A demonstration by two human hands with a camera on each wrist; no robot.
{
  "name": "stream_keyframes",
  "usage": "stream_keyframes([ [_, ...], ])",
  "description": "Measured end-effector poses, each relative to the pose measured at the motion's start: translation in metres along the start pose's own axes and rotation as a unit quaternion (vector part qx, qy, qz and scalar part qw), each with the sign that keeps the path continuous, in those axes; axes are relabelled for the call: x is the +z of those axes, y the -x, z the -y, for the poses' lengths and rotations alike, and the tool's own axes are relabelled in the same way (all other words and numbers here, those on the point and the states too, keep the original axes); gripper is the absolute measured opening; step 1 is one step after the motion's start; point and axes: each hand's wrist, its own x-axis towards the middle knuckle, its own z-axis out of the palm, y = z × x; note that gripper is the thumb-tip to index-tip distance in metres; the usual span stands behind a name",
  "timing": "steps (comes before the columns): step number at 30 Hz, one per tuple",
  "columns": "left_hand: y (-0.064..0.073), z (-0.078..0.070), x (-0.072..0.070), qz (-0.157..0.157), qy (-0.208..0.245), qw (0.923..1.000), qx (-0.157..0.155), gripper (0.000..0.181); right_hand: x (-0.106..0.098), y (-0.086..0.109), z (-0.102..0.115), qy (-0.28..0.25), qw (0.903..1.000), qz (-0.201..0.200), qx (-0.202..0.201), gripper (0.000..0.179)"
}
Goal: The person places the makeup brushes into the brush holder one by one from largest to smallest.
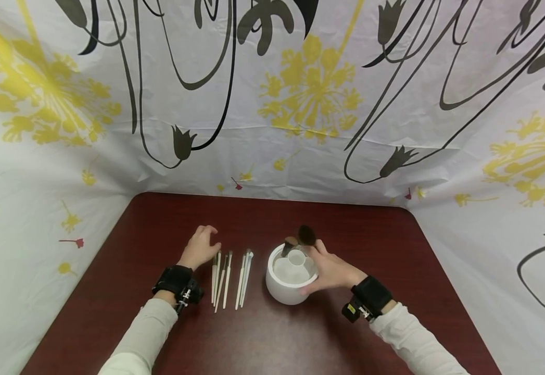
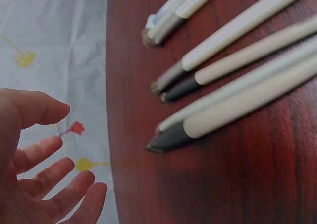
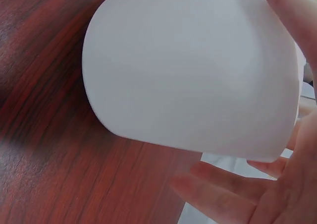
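Note:
A white round brush holder (image 1: 285,292) with inner compartments stands on the table right of centre. Two makeup brushes with wide brown heads, one darker brush (image 1: 306,235) and one lighter brush (image 1: 290,244), stick up from its far side. My right hand (image 1: 334,271) grips the holder's right side, thumb at the near side and fingers toward the far rim; the right wrist view shows some fingers off the wall. Several slim pale-handled brushes (image 2: 228,35) lie side by side left of the holder. My left hand (image 1: 199,247) hovers by their bristle ends, fingers apart, holding nothing.
The dark red wooden table (image 1: 263,344) has rounded far corners. A white cloth (image 1: 235,156) with yellow flowers and grey stems hangs behind it and at both sides. Each wrist wears a black strap with a camera, such as the left strap (image 1: 177,284).

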Motion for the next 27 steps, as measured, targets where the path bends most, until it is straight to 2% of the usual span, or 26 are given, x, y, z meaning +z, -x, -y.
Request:
stream_keyframes([
  [3,0.001,0.006,0.002,0.010,-0.007,0.9999,-0.010,0.040,-0.001,0.001,-0.001,-0.009,0.9999,0.000,0.009,0.104],
  [9,0.003,0.016,0.005,0.023,-0.022,0.9993,-0.021,0.038,-0.002,-0.001,-0.002,-0.025,0.9994,0.005,0.022,0.119],
  [19,0.009,0.024,0.008,0.047,-0.022,0.9979,-0.040,0.040,0.004,-0.008,-0.002,-0.079,0.9967,0.006,0.018,0.104],
  [27,0.014,0.029,0.013,0.069,-0.010,0.9963,-0.050,0.042,0.013,-0.012,-0.008,-0.135,0.9908,-0.006,0.007,0.103],
])
